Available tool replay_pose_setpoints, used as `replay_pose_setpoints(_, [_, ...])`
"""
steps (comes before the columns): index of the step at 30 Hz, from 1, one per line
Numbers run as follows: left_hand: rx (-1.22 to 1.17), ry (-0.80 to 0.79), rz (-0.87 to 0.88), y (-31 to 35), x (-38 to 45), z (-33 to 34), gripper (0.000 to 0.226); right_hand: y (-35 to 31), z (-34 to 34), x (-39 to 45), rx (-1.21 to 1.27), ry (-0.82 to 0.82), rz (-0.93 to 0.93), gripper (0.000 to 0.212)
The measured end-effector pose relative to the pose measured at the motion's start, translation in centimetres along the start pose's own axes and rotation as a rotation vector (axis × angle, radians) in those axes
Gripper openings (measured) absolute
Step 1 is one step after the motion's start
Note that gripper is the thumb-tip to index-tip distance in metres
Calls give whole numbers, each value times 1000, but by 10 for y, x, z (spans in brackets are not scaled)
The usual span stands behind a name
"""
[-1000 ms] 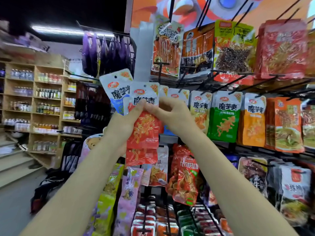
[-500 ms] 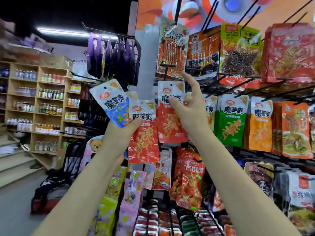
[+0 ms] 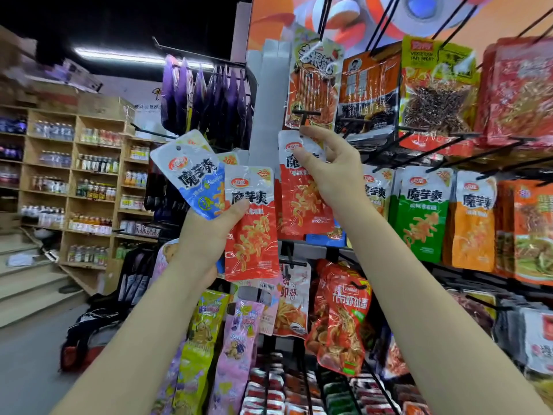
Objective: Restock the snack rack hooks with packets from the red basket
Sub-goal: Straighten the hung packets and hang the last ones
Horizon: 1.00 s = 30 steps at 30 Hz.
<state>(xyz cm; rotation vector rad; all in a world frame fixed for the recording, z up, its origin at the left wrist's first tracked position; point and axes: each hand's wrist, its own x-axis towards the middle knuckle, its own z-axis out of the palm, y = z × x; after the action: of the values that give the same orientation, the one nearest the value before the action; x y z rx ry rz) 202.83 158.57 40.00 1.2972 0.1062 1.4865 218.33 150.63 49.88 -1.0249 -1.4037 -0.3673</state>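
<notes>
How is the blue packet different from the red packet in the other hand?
The blue packet has a blue lower half; the red packet has a red one. The blue packet tilts, fanned with other packets in the left hand; the red packet hangs upright, pinched alone by the right hand. The red packet is raised near a hook; the blue sits lower. Both have white tops with the same lettering.

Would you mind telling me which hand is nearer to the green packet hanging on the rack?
Right. The right hand is just left of the green packet, pinching a red packet; the left hand is farther left, gripping several packets.
</notes>
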Motion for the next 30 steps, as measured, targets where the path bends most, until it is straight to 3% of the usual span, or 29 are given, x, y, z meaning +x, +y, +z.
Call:
replay_pose_setpoints(8, [2, -6, 19, -3, -4, 1, 11, 2, -1, -2, -46, 19, 28, 32])
replay_pose_setpoints(12, [11, 0, 12, -3, -4, 2, 17, 5, -1, 0, -67, -10, 129, 33])
replay_pose_setpoints(15, [4, -10, 20, -3, -4, 2, 17, 9, -4, -5, -354, -85, 95, 34])
replay_pose_setpoints(17, [-24, -3, 18, -2, -4, 2, 15, 6, -8, -15, -502, 31, -46, 26])
replay_pose_setpoints(19, [-45, 4, 17, -2, -2, 2, 16, 2, -11, -28, -421, 107, -114, 18])
replay_pose_setpoints(22, [-39, -16, 12, -2, -3, 12, 18, -7, -3, -46, -85, -123, 113, 14])
replay_pose_setpoints(24, [-15, -35, -25, -3, -1, 19, 18, -1, 5, -52, -63, -233, 202, 25])
replay_pose_setpoints(28, [59, -57, -182, -3, -1, 16, 44, 11, 4, -48, 16, -88, 238, 44])
replay_pose_setpoints(30, [87, -29, -181, -3, -2, 10, 29, 10, -4, -44, 71, -26, 234, 31])
